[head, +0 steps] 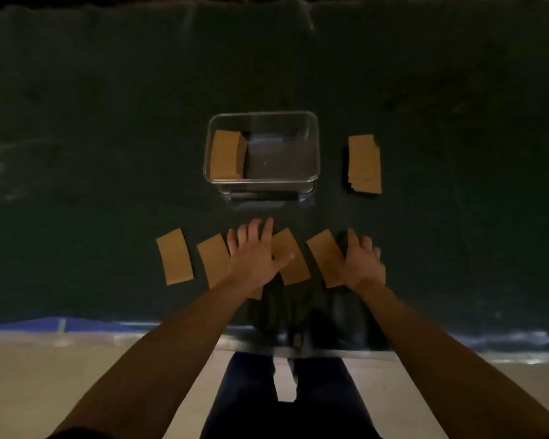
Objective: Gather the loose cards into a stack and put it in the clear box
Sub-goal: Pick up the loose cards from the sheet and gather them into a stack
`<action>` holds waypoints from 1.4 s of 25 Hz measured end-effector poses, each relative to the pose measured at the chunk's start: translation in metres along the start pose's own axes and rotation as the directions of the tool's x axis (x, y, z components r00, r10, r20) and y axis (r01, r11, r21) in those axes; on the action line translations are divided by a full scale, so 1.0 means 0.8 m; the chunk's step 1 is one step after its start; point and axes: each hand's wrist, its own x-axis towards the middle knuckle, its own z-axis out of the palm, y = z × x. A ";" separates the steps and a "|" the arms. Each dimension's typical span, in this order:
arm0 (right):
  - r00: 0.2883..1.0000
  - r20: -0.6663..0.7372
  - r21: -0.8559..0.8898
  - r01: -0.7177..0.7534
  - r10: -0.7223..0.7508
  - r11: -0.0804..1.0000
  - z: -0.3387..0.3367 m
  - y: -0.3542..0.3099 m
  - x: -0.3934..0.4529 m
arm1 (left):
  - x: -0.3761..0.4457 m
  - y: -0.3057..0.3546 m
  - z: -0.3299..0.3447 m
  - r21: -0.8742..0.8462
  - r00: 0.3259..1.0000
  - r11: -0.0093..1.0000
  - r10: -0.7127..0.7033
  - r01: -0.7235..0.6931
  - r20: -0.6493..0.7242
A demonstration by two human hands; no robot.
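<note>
- Worktop (108, 122): one, covered in a dark green surface; its near edge runs across the lower part of the view, and its far edge is lost in darkness.
- Clear box (311, 147): one, open-topped, standing at the centre of the worktop, beyond both hands.
- Card stacks: two. One stack in the box (227, 155) lies against the left wall of the clear box. One stack beside the box (364, 164) lies on the worktop to the right of the box, apart from it, slightly fanned. The card count in either stack cannot be determined.
- Loose cards: four fully identifiable, in a row near the front edge, from the far-left card (174, 256) to the second card (214, 259), third card (290, 258) and fourth card (325, 258). A tan corner showing below the left wrist may belong to a fifth; this cannot be confirmed.
- Left hand (254, 253): open, fingers spread, palm down between the second and third cards, overlapping both.
- Right hand (363, 258): palm down, fingers slightly curled, covering the right edge of the fourth card; whether it grips the card cannot be determined.
</note>
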 end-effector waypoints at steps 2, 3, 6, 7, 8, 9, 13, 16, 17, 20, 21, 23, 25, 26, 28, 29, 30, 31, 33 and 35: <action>0.997 -0.071 -0.038 -0.031 0.028 0.999 0.006 -0.006 0.005 | 0.012 0.005 0.006 0.021 0.999 1.000 -0.006 0.006 0.037; 0.995 -0.090 -0.030 -0.034 0.031 0.999 0.012 -0.007 0.007 | 0.017 0.007 0.011 0.030 0.999 1.000 -0.003 0.002 0.047; 0.993 -0.115 0.021 0.010 -0.007 1.000 0.023 -0.007 0.008 | 0.022 0.015 0.018 0.026 0.999 1.000 0.015 -0.016 0.052; 0.992 -0.125 0.038 0.022 -0.017 0.999 0.026 -0.006 0.007 | 0.021 0.018 0.019 0.036 0.999 0.999 0.019 -0.021 0.050; 0.992 -0.125 0.057 0.033 -0.026 0.998 0.027 -0.007 0.006 | 0.019 0.021 0.018 0.043 0.998 0.999 0.024 -0.026 0.052; 0.991 -0.127 0.064 0.040 -0.031 0.997 0.028 -0.008 0.006 | 0.019 0.025 0.017 0.040 0.999 0.999 0.018 -0.020 0.048; 0.989 -0.135 0.123 0.076 -0.060 0.990 0.023 -0.012 0.012 | 0.015 0.033 0.010 0.013 0.999 1.000 0.007 -0.008 0.044; 0.992 -0.103 0.257 0.093 -0.069 0.962 0.016 -0.014 0.016 | 0.007 0.032 0.009 0.053 0.999 0.999 -0.001 -0.001 0.040; 0.993 -0.080 0.276 0.105 -0.086 0.955 0.015 -0.015 0.016 | 0.005 0.031 0.010 0.064 0.999 0.998 -0.006 0.003 0.044; 0.995 -0.033 0.367 0.104 -0.099 0.924 0.021 -0.018 0.013 | 0.007 0.029 0.008 -0.042 0.998 0.999 -0.027 0.029 0.051; 0.996 -0.038 0.416 0.087 -0.078 0.905 0.022 -0.018 0.012 | 0.009 0.028 0.005 -0.129 0.999 0.991 -0.011 0.018 0.050; 0.999 -0.043 0.502 0.049 -0.031 0.864 0.020 -0.021 0.013 | 0.013 0.024 -0.004 -0.331 0.998 0.943 0.049 -0.032 0.042; 0.999 -0.030 0.592 0.006 0.015 0.806 0.014 -0.024 0.015 | 0.019 0.008 -0.020 -0.501 0.987 0.865 0.092 -0.014 0.131; 0.999 -0.013 0.637 -0.018 0.034 0.771 0.010 -0.027 0.016 | 0.024 -0.004 -0.028 -0.578 0.964 0.815 0.117 0.043 0.237; 0.998 0.047 0.719 -0.066 0.046 0.692 0.004 -0.036 0.016 | 0.027 -0.032 -0.045 -0.622 0.886 0.761 0.145 0.184 0.440; 0.997 0.066 0.750 -0.074 0.037 0.657 0.003 -0.040 0.016 | 0.026 -0.043 -0.047 -0.558 0.878 0.807 0.109 0.195 0.465; 0.997 0.074 0.771 -0.072 0.024 0.632 0.003 -0.045 0.016 | 0.025 -0.052 -0.046 -0.447 0.895 0.878 0.054 0.169 0.444; 0.997 0.076 0.781 -0.067 0.013 0.621 0.004 -0.050 0.014 | 0.022 -0.056 -0.042 -0.318 0.912 0.938 0.008 0.135 0.409; 0.998 0.067 0.783 -0.054 0.002 0.620 0.008 -0.057 0.011 | 0.014 -0.052 -0.029 -0.114 0.930 0.992 -0.006 0.051 0.369; 0.998 0.061 0.788 -0.053 0.008 0.613 0.014 -0.058 0.010 | 0.007 -0.045 -0.017 -0.052 0.947 0.999 0.005 0.012 0.320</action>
